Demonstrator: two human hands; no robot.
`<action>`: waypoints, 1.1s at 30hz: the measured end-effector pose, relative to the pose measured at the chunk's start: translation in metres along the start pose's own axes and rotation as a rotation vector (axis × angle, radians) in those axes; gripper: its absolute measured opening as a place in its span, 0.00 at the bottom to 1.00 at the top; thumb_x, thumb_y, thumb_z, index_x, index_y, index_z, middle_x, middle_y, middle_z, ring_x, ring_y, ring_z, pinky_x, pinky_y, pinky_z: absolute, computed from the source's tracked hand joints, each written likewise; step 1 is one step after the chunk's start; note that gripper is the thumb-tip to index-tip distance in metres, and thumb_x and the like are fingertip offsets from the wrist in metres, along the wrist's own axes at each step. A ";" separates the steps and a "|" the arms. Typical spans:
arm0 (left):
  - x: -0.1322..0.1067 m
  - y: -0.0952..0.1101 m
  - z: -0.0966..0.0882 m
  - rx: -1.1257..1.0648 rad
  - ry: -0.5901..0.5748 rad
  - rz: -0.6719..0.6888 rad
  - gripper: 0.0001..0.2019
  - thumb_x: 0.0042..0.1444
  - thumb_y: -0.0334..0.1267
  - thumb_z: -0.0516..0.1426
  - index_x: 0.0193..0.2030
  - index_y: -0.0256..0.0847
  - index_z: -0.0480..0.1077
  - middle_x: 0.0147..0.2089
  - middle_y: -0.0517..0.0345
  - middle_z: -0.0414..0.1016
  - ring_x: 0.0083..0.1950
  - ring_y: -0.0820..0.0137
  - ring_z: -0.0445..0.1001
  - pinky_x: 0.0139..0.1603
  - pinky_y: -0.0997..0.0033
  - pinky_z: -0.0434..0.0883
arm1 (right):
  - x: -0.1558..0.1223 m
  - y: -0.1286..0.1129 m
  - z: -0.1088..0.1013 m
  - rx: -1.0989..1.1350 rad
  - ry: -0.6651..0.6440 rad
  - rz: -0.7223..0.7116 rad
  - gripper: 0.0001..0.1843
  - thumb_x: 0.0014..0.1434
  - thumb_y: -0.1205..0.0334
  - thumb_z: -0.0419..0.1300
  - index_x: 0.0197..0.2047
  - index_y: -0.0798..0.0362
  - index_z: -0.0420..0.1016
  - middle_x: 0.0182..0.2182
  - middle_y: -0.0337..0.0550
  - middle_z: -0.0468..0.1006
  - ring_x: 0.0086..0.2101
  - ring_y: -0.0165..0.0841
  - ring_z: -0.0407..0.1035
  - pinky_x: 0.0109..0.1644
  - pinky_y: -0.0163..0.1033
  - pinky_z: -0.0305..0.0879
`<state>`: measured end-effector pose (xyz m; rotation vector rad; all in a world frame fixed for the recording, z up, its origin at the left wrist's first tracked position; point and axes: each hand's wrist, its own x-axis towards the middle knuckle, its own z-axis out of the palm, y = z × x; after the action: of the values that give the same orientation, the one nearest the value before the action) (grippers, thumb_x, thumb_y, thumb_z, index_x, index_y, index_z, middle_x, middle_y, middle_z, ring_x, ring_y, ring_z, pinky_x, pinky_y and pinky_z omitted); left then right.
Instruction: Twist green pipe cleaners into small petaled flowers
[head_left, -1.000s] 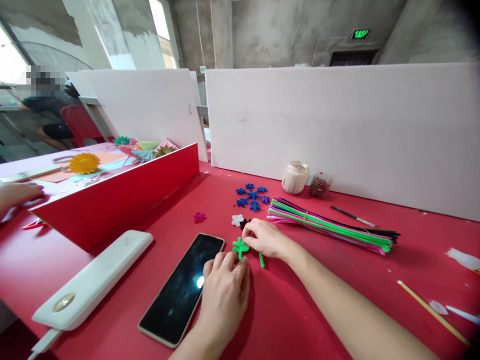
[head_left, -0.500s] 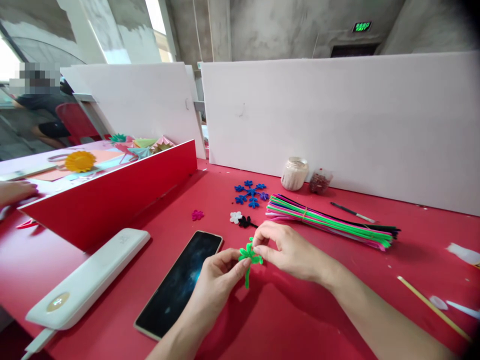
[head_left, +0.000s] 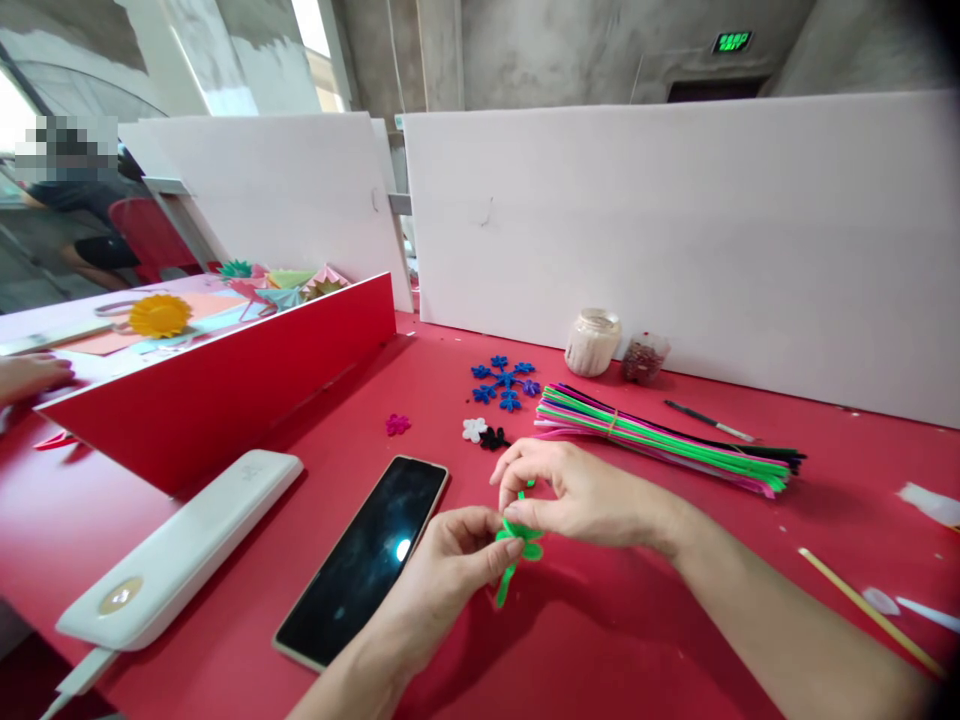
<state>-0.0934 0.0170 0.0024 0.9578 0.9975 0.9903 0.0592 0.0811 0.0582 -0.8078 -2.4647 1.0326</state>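
A green pipe-cleaner flower with a short stem hangs between my two hands, above the red table. My left hand pinches it from the left between thumb and fingers. From above, my right hand closes thumb and fingertips on its upper part, which hides some of the petals. Just beyond my fingers lie a black flower and a white flower. Farther back rests a blue snowflake-like piece made of small flowers. A pink flower lies off to the left.
A bundle of pipe cleaners lies right, with a jar and a small tub behind. A phone and a white power bank lie left. A red divider separates a neighbour's hand.
My hands have shifted slightly right and down with the green flower. The flower has turned, and my right fingers now cover more of its top.
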 end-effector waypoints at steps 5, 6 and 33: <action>-0.001 -0.004 -0.002 -0.053 0.001 -0.028 0.08 0.41 0.37 0.63 0.28 0.34 0.74 0.22 0.58 0.71 0.21 0.78 0.62 0.21 0.78 0.60 | -0.001 0.002 -0.001 0.008 -0.065 0.041 0.05 0.50 0.67 0.56 0.33 0.54 0.71 0.35 0.41 0.73 0.33 0.29 0.67 0.34 0.32 0.62; -0.001 -0.003 -0.001 -0.057 0.001 -0.034 0.08 0.41 0.37 0.63 0.27 0.34 0.74 0.22 0.58 0.71 0.21 0.78 0.62 0.21 0.78 0.60 | -0.002 0.002 -0.002 0.012 -0.083 0.045 0.05 0.50 0.67 0.57 0.33 0.54 0.71 0.34 0.40 0.73 0.33 0.30 0.67 0.35 0.33 0.62; -0.001 0.000 0.006 0.287 0.004 0.013 0.15 0.43 0.45 0.59 0.22 0.31 0.70 0.17 0.63 0.58 0.20 0.79 0.51 0.20 0.76 0.48 | -0.005 -0.001 0.005 -0.147 -0.074 0.204 0.08 0.48 0.65 0.55 0.23 0.55 0.74 0.26 0.39 0.76 0.27 0.29 0.66 0.29 0.30 0.57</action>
<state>-0.0876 0.0149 0.0038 1.2002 1.1584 0.8743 0.0607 0.0746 0.0550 -1.1060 -2.5862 0.9721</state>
